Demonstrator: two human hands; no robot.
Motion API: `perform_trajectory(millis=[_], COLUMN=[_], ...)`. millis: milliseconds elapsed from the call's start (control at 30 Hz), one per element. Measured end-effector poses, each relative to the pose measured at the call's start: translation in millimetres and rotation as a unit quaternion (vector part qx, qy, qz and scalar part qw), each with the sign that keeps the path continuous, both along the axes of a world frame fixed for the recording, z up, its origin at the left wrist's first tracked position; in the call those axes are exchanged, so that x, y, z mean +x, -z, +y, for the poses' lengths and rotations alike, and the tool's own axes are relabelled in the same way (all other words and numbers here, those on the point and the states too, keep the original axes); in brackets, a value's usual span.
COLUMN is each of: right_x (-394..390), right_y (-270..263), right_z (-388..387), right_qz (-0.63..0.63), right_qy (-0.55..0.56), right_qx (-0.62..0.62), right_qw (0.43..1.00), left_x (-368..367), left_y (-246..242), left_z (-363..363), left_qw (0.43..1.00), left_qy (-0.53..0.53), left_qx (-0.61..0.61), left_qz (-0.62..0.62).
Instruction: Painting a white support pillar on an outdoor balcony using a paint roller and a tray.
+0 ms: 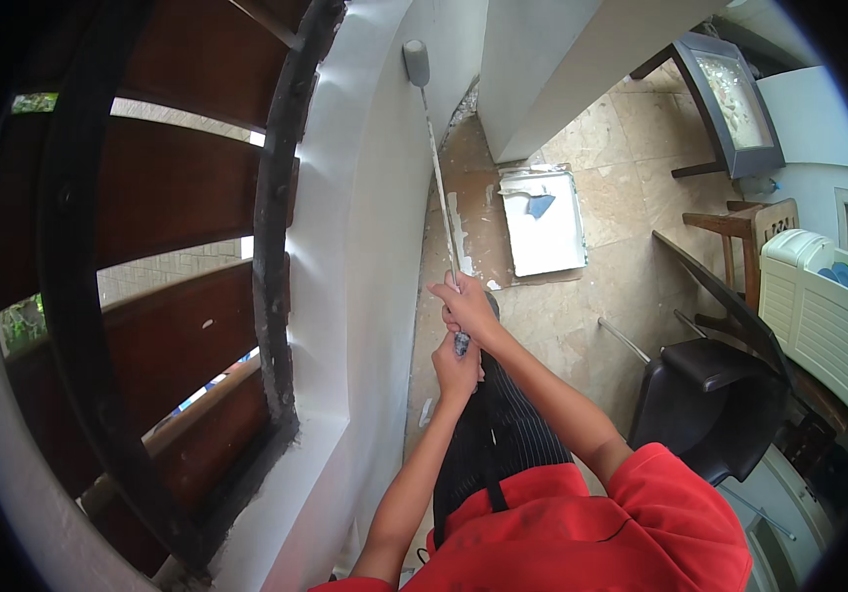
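Observation:
Both my hands grip a long-handled paint roller. My right hand is wrapped around the paint-spattered roller pole. Just below it, my left hand holds the dark, paint-marked grip at the pole's lower end. At the far end, the roller head lies against the pale wall on the left, close to the corner. On the floor to the right of the pole sits a tray of white paint, with a blue-grey patch showing in it.
Brown paint-spotted sheeting lies under the tray on the tiled floor. A pillar rises beyond it. At right stand a black chair, a glass-topped table and a pale plastic bin. Wooden slats border the left.

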State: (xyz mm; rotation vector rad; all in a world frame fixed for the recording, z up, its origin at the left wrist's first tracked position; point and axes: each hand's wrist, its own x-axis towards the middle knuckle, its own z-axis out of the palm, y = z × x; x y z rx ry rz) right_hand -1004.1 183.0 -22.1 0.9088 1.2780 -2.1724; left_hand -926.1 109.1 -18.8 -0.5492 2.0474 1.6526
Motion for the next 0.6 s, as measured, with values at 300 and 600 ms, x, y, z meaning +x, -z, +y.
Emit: perform_trajectory(millis=[300,600], right_x=[-60.9,-44.3], right_y=[2.4,0.2], right_z=[33.1,38.8], right_qz=[0.008,0.001], right_qy=[0.031,0.02], right_qx=[-0.011,-0.029], right_qw=[0.999,0.999], left_x=[-62.8,-45.2], left_y=[3.5,-0.3], left_z=[29.4,35.0], left_qw=[1.0,1.0], left_qy=[0.016,0.004], left_qx=[0.012,0.024], left_qz=[0.001,0.005])
